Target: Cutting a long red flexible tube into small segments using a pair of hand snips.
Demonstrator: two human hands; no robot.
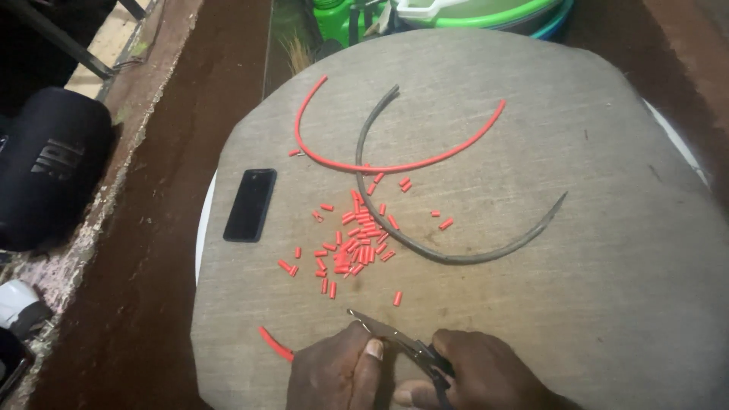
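Pliers (399, 343), metal-jawed with dark handles, are held low at the near edge of the work surface, the tip pointing up and to the left. The handles are gripped in the right hand (474, 372), whose fingers are curled closed around them. A short length of red tubing (275, 345) is held by the left hand (338, 372), closed over it with the thumb pressed beside the pliers' jaws; the free end of the tubing is seen projecting to the left of that hand, lying on the surface. Whether the tubing sits between the jaws cannot be told, as the spot is covered by the thumb. Just beyond the hands, a scatter of small red cut pieces (357, 247) is spread over the middle of the surface, densest at the centre and thinning outward. Past these, a long curved red tube (395, 167) is laid in an open arc, and a grey curved strip (448, 257) is laid across it, the two crossing near the top of the scatter. A black phone (250, 205) is placed face up to the left of the pieces, well apart from the hands. All rest on a rounded grey board (592, 250). A black cylindrical speaker (49, 178) is seen at far left, off the board, and green plastic containers (456, 11) at the top edge.
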